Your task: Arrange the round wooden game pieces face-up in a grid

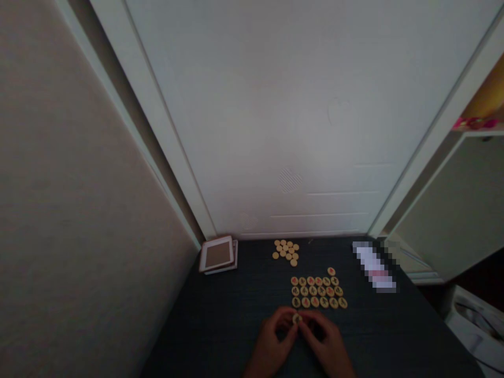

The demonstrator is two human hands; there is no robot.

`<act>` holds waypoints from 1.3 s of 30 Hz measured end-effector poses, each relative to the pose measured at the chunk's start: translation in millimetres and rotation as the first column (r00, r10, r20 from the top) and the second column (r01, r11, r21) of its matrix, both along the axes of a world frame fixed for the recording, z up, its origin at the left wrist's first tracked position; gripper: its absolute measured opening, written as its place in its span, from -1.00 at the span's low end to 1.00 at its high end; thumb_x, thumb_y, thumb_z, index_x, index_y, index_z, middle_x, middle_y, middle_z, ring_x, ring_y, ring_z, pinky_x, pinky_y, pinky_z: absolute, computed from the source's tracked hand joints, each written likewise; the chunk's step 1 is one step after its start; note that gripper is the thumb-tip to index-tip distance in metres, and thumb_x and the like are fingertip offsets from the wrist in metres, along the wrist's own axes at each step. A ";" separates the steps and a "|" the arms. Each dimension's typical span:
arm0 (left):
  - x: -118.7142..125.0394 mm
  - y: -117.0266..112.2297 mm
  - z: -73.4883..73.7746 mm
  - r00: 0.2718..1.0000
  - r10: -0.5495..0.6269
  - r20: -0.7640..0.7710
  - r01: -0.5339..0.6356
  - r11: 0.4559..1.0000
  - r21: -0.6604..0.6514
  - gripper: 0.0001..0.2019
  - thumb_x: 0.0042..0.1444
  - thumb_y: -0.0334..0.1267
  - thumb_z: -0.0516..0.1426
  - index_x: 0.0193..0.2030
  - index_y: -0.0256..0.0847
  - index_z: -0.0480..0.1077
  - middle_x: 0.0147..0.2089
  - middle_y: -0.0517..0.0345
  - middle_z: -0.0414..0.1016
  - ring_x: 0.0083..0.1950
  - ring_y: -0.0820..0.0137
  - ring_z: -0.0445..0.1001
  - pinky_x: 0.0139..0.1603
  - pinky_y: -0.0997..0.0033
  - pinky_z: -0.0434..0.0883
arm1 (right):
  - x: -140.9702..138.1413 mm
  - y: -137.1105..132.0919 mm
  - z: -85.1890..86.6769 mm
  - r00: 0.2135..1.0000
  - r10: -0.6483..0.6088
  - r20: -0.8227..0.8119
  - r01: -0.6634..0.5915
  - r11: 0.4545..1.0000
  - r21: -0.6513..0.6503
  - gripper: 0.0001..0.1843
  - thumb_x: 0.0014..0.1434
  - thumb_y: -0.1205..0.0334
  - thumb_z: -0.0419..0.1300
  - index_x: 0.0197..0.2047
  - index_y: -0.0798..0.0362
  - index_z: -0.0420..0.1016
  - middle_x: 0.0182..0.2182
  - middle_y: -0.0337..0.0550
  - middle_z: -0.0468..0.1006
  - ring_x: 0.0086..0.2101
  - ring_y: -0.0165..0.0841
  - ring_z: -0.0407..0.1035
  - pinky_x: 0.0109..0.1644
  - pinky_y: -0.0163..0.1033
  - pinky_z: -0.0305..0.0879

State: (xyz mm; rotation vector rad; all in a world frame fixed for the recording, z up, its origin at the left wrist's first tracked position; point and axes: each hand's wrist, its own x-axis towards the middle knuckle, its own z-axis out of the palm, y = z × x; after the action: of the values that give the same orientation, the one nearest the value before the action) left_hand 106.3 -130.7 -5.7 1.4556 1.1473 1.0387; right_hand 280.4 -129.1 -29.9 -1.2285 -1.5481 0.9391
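Observation:
Between the fingertips of both hands is one round wooden chess piece (296, 318) with a dark character on its face. My left hand (275, 336) pinches it from the left, and my right hand (323, 335) pinches it from the right. Just beyond the fingers, several similar pieces (315, 302) lie face up in three rows, marked in red or black. A single red-marked piece (331, 271) lies above the right end of the rows. Farther back, a loose cluster of plain-faced pieces (285, 249) rests on the dark table.
The dark table (220, 325) meets a white panel (275, 131) at its back edge. Two stacked, framed flat boxes (218, 254) sit at the back left. A blurred-out pale object (374, 266) lies at the back right. A white box with cables (474, 325) stands off the right edge.

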 end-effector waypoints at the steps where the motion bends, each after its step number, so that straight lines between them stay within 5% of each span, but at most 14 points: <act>1: 0.0 0.1 0.3 1.000 0.003 -0.001 -0.003 1.000 0.000 -0.76 0.24 -0.12 0.22 -0.02 -0.13 0.52 -0.10 0.02 0.68 -0.07 0.25 0.63 -0.01 0.37 0.52 | -0.2 0.2 0.1 1.000 0.003 -0.001 -0.003 1.000 -0.003 -0.66 0.25 -0.07 0.25 -0.06 -0.04 0.65 -0.24 -0.10 0.69 -0.25 -0.24 0.56 -0.12 -0.26 0.48; 16: 2.0 1.4 7.2 1.000 0.005 0.017 -0.004 0.999 -0.045 -0.74 0.23 -0.09 0.22 0.00 -0.12 0.50 -0.13 0.04 0.69 -0.14 0.26 0.65 -0.03 0.36 0.54 | -0.7 1.3 10.1 1.000 -0.024 -0.005 0.024 1.000 -0.019 -0.63 0.25 -0.11 0.24 -0.14 0.00 0.65 -0.30 -0.11 0.69 -0.31 -0.26 0.55 -0.22 -0.28 0.48; 39: -0.7 3.3 -12.1 0.994 -0.015 -0.112 0.016 1.000 0.013 -0.78 0.27 -0.11 0.18 -0.03 -0.12 0.51 -0.10 0.01 0.67 -0.08 0.23 0.63 0.02 0.33 0.51 | -3.4 0.8 10.6 0.999 -0.039 0.022 0.039 0.999 -0.014 -0.73 0.28 0.00 0.22 -0.20 0.01 0.62 -0.36 -0.15 0.66 -0.33 -0.28 0.54 -0.20 -0.28 0.44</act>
State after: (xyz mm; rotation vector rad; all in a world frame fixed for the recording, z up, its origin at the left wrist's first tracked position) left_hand 105.6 -127.5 -17.8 1.5483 1.2084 0.9663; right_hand 277.0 -128.3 -19.2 -1.2786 -1.5307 0.9162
